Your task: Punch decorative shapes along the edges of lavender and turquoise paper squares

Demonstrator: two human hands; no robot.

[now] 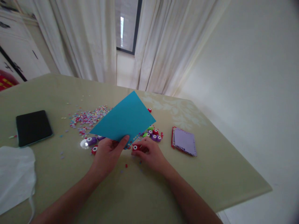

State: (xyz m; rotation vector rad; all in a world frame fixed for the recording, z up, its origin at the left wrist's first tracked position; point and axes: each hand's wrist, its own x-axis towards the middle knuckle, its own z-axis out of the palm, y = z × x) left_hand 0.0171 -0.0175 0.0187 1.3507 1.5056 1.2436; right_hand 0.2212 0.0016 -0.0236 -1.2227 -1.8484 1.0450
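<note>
A blue sheet of paper [126, 116] is tilted up over the table, with small cut-outs along its lower right edge. My left hand [109, 152] is shut on its near corner, thumb on top. Between the fingers of my right hand [150, 152] is a small red craft punch [135, 147] with an eye-like disc, close to the punched edge. Whether the paper is inside the punch I cannot tell. Several purple, green and red punches [154, 136] cluster beyond my right hand. A purple punch [91, 141] and another red punch [94, 150] lie beside my left hand.
Colourful paper confetti [87, 118] is heaped behind the sheet, with loose bits nearer me. A stack of purple and red paper cards [184, 141] lies right. On the left are a black tablet [34, 128] and a white bag [16, 179]. A wall [252, 93] borders the table's right side.
</note>
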